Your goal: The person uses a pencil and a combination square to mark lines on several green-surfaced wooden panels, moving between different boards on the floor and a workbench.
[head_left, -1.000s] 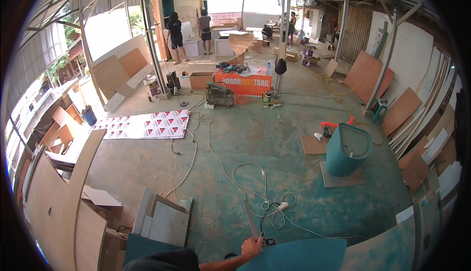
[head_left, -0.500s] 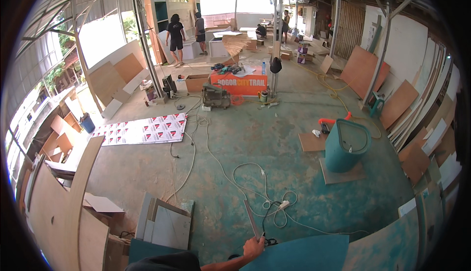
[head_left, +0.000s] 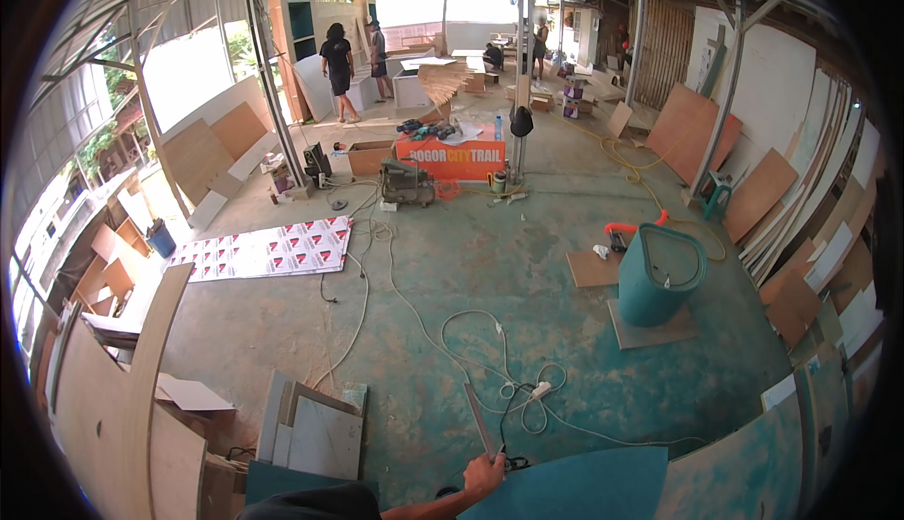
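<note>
My left hand (head_left: 483, 476) reaches in from the lower edge, its fingers closed around the near end of a long, thin, flat strip (head_left: 480, 418). The strip points away from me over the green-stained floor; its material is not plain. A black cord runs close beside it. Just right of the fingers is a small dark object (head_left: 516, 464), too small to make out. A teal curved panel (head_left: 574, 484) lies right by the hand. Beyond the strip sits a white extension socket (head_left: 540, 390) amid loops of pale cable. My right hand is out of view.
A teal rounded drum-like form (head_left: 661, 280) stands on a board at right. Grey panels (head_left: 320, 435) lean at lower left, and a long printed sheet (head_left: 268, 249) lies beyond. Cables cross the floor. Boards line both sides; several people are at the far end.
The view has shifted slightly, so the scene sits a little further left. My left hand keeps its hold on the strip. A far person in dark clothes has shifted stance.
</note>
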`<action>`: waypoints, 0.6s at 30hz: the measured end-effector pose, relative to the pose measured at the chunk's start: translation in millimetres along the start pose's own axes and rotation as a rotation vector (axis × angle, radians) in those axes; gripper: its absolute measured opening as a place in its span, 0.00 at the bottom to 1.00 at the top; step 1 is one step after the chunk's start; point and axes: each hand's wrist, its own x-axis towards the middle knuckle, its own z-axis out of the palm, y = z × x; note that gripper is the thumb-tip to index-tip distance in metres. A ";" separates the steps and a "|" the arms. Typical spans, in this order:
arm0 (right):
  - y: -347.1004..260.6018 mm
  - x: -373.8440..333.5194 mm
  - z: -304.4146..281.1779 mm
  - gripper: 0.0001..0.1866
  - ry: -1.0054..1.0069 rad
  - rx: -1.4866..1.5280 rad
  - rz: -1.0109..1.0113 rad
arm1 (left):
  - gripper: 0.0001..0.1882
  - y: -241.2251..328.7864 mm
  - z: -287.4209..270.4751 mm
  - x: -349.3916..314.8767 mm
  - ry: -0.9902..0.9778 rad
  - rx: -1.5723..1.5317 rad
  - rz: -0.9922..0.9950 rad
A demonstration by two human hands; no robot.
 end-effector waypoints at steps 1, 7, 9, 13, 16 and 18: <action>2.3 0.8 0.8 0.28 0.003 0.006 0.004 | 0.28 2.5 -1.1 0.0 -0.013 -0.008 0.006; 7.3 -1.4 8.9 0.28 -0.005 0.025 0.017 | 0.29 -18.2 8.2 12.4 -0.015 -0.013 0.008; 7.6 -0.2 8.3 0.28 0.003 0.025 0.022 | 0.29 -15.6 9.4 12.6 -0.027 -0.016 -0.001; 19.8 -0.3 11.9 0.27 0.047 0.013 -0.036 | 0.29 -7.9 8.4 9.5 -0.043 0.000 -0.008; 12.9 -0.9 8.7 0.27 0.021 0.007 -0.014 | 0.29 -9.5 8.3 9.9 -0.027 0.017 -0.011; 7.5 -0.2 5.9 0.27 0.001 -0.012 -0.009 | 0.29 -12.1 10.2 11.6 -0.013 0.025 -0.014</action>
